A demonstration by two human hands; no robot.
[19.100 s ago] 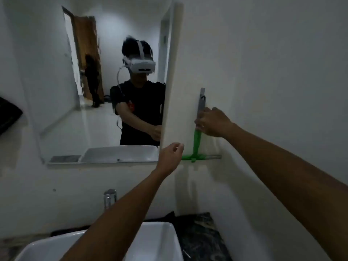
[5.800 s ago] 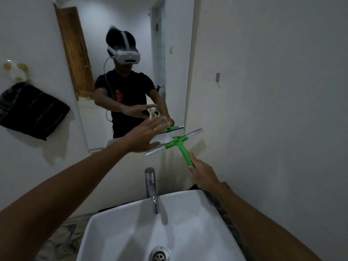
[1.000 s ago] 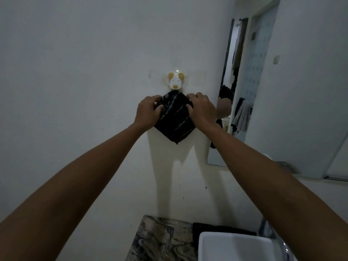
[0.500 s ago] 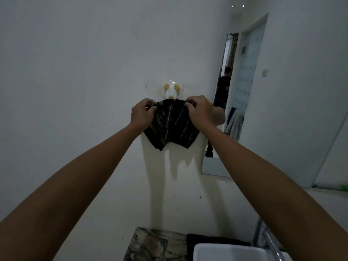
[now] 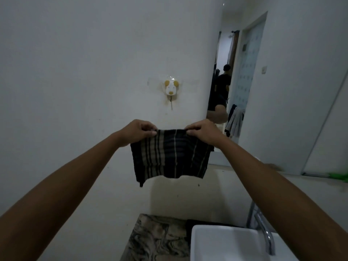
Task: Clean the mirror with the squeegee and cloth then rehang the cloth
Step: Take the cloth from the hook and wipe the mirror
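At the centre of the frame, both hands hold the dark striped cloth (image 5: 170,154) spread out by its top edge — the left hand (image 5: 138,131) pinches the upper left corner, the right hand (image 5: 202,131) the upper right. The cloth hangs free below the dog-shaped wall hook (image 5: 171,88), well apart from it. The mirror (image 5: 282,95) fills the right side — a white sink (image 5: 226,243) sits lower right.
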